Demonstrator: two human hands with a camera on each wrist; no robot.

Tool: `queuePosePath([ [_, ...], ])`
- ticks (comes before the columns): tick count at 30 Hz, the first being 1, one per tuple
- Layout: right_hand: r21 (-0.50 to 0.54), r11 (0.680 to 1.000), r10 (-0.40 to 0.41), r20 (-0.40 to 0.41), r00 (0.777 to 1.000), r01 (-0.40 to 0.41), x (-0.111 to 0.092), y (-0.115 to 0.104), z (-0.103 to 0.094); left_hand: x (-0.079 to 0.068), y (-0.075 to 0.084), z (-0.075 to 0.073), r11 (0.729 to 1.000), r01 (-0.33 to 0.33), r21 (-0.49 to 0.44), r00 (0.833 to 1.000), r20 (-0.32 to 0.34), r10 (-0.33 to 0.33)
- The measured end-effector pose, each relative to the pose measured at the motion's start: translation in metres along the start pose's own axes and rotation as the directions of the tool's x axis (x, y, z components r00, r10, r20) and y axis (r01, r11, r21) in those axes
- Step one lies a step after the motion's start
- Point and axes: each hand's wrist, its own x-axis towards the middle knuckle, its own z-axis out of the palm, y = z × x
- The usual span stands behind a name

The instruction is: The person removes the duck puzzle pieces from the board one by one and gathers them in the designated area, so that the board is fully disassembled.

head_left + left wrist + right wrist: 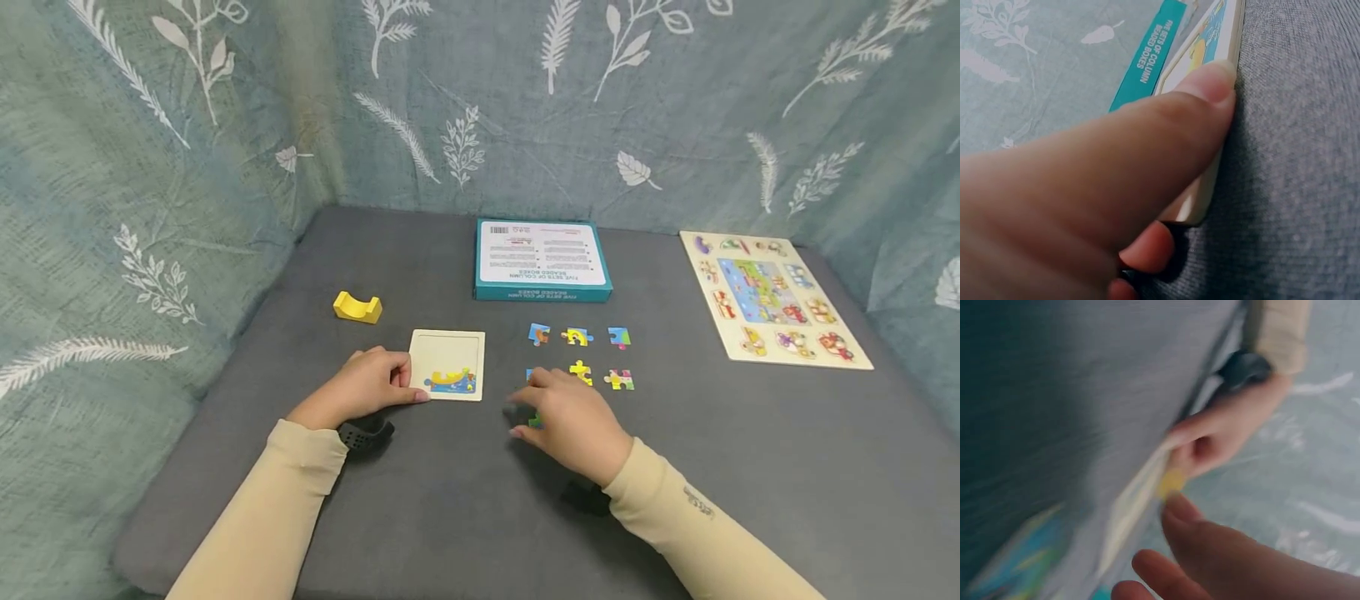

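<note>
My left hand grips the left side of a small square wooden puzzle board, its thumb over the near left corner. In the left wrist view the thumb presses on the pale rim, with curled fingers beside the edge. Joined pieces with a yellow and blue picture lie along the board's near side. To the right, my right hand is over loose jigsaw pieces, thumb and fingers apart with nothing between them. Several pieces show around it, such as a yellow one and a pink and green one; others are partly hidden beneath.
A teal box lies behind the pieces. At the far left stands a yellow block with a curved hollow. A larger wooden picture puzzle lies on the right. Patterned green cloth hangs behind the grey table.
</note>
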Motion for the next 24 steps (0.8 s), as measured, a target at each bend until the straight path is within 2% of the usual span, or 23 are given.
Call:
queuePosePath([
  [4, 0.102, 0.995, -0.027, 0.067, 0.997, 0.02, 0.045, -0.022, 0.008, -0.003, -0.004, 0.0, 1.0, 0.001, -0.012, 1.0, -0.006, -0.001],
  [7, 0.17, 0.985, -0.005, 0.136, 0.991, -0.018, 0.076, -0.03, 0.02, -0.003, -0.006, 0.0, 1.0, 0.0, -0.011, 1.0, -0.008, 0.0],
  [10, 0.165, 0.984, 0.034, 0.194, 0.98, -0.067, 0.095, -0.033, 0.032, -0.003, -0.005, 0.0, 1.0, -0.007, -0.003, 1.0, -0.008, 0.007],
  [13, 0.151, 0.983, 0.067, 0.224, 0.972, -0.102, 0.099, -0.033, 0.04, -0.002, -0.003, 0.003, 1.0, -0.018, -0.001, 1.0, -0.001, 0.018],
  [15, 0.158, 0.982, 0.07, 0.216, 0.974, -0.106, 0.098, -0.033, 0.043, -0.002, -0.003, 0.003, 1.0, -0.02, 0.007, 1.0, -0.003, 0.02],
  [21, 0.188, 0.979, 0.067, 0.091, 0.994, -0.084, 0.098, -0.036, 0.045, -0.005, -0.002, 0.0, 1.0, -0.008, 0.013, 1.0, -0.007, 0.008],
  [24, 0.253, 0.963, 0.081, 0.059, 0.995, -0.093, 0.1, -0.037, 0.044, -0.007, -0.003, -0.002, 1.0, -0.008, 0.011, 1.0, -0.012, 0.008],
])
